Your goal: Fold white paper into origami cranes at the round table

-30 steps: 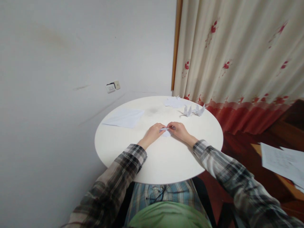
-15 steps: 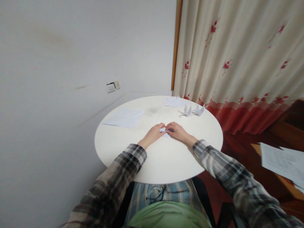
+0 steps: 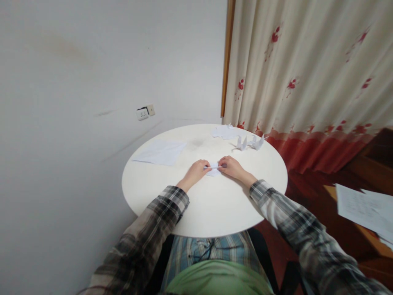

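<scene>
A small folded piece of white paper lies between my hands near the middle of the round white table. My left hand pinches its left side, fingers closed on the edge. On the opposite side, my right hand grips the paper between thumb and fingers. A raised fold runs across from one hand to the other. The fingers partly hide both ends of the paper, so its full shape cannot be made out.
Folded paper cranes stand at the table's back right. Behind them is some loose white paper. A larger paper sheet lies at the left. Written sheets rest on a wooden surface at the far right, below a curtain.
My hands have moved apart, the left one slightly left and the right one slightly right. More of the folded paper shows between them, with its fold stretched across.
</scene>
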A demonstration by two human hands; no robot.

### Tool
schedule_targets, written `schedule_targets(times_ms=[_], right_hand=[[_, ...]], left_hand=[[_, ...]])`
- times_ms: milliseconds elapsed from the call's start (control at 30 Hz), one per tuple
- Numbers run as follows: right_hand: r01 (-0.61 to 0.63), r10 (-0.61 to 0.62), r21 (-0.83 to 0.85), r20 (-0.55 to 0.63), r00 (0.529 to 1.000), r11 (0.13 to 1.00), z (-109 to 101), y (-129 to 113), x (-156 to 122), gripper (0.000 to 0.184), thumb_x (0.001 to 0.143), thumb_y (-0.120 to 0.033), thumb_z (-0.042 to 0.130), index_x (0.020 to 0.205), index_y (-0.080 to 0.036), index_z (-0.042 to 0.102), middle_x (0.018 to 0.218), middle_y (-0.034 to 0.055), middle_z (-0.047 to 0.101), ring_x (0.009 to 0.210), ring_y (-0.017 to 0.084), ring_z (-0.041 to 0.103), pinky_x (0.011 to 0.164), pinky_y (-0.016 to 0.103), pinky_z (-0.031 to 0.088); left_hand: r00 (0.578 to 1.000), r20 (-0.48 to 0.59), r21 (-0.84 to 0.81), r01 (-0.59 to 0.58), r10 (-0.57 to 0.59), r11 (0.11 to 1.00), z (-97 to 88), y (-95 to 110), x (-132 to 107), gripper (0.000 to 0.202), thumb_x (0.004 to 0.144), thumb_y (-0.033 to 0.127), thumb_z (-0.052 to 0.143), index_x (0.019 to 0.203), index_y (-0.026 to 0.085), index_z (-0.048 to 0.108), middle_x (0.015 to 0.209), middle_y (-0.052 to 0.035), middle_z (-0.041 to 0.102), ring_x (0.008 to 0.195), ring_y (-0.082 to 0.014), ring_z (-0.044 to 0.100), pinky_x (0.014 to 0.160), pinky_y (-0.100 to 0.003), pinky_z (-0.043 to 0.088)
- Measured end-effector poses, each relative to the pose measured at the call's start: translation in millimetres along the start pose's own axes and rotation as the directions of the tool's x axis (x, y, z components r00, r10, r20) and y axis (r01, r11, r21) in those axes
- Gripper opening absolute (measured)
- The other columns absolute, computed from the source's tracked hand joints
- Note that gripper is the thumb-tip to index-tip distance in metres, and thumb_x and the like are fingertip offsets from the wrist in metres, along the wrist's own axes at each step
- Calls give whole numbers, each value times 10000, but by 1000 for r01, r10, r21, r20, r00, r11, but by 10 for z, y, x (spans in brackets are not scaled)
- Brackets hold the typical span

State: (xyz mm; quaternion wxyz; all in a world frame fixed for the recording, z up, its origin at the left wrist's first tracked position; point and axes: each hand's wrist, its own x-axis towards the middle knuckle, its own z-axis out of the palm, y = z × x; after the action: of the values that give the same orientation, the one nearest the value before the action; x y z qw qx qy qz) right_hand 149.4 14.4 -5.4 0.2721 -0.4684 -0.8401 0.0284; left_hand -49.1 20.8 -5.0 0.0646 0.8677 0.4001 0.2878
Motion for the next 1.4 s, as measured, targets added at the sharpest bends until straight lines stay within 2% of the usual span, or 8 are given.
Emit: schedule_targets(times_ms=[367, 667, 867, 1100, 1233, 1300, 1400], right_hand=[[-74, 74, -91, 4, 997, 993, -58, 183, -8, 108, 759, -251, 608, 793, -174, 676, 848, 60, 647, 823, 152, 555, 755, 242, 383], [-145, 148, -162, 5, 989, 976, -82, 231, -19, 132, 786, -206, 557, 808, -173, 683, 848, 77, 649, 815, 170, 555, 712, 248, 369], [-139, 144, -223, 7, 990, 965, -68, 199, -27, 139, 810, -192, 519, 811, -147, 651, 858, 107, 622, 808, 185, 551, 694, 260, 369], [-178, 175, -306, -35, 984, 935, -75, 222, -59, 162, 830, -174, 471, 799, -124, 621, 857, 146, 603, 808, 214, 545, 678, 285, 371], [-237, 212, -269, -120, 970, 934, -92, 247, -64, 191, 835, -141, 435, 795, -110, 620, 846, 143, 595, 806, 201, 541, 705, 281, 379], [-200, 168, -199, -167, 972, 959, -106, 228, -58, 185, 842, -161, 438, 840, -121, 619, 859, 115, 597, 823, 185, 536, 735, 272, 385], [-26, 14, -59, -197, 980, 998, -121, 158, -51, 187, 819, -243, 521, 953, -138, 597, 926, 86, 600, 877, 175, 527, 789, 274, 392]], left_hand=[[992, -8, -94, 122, -123, 988, -97, -125, 6, 82, 726, 226, 592, 724, 163, 644, 737, -16, 661, 708, -147, 584, 690, -250, 424], [987, -19, -110, 154, -157, 982, -87, -162, 4, 105, 723, 240, 585, 719, 159, 651, 750, -24, 667, 725, -153, 590, 698, -253, 420], [988, -22, -101, 152, -155, 983, -94, -164, 0, 111, 732, 253, 577, 740, 168, 649, 771, -21, 669, 743, -156, 591, 721, -259, 424], [989, -36, -56, 144, -146, 988, -73, -206, -1, 118, 743, 270, 569, 750, 177, 642, 783, -22, 665, 758, -163, 591, 726, -265, 429], [986, -57, -13, 155, -155, 988, -56, -269, -5, 129, 749, 289, 565, 767, 182, 636, 793, -25, 660, 767, -169, 587, 727, -272, 430], [987, -57, -2, 148, -148, 989, -54, -268, -8, 127, 754, 287, 562, 774, 183, 630, 801, -26, 656, 774, -169, 583, 733, -274, 429], [993, -54, -1, 103, -102, 995, -53, -213, -10, 107, 758, 264, 558, 784, 179, 617, 815, -30, 645, 793, -168, 573, 749, -279, 423]])
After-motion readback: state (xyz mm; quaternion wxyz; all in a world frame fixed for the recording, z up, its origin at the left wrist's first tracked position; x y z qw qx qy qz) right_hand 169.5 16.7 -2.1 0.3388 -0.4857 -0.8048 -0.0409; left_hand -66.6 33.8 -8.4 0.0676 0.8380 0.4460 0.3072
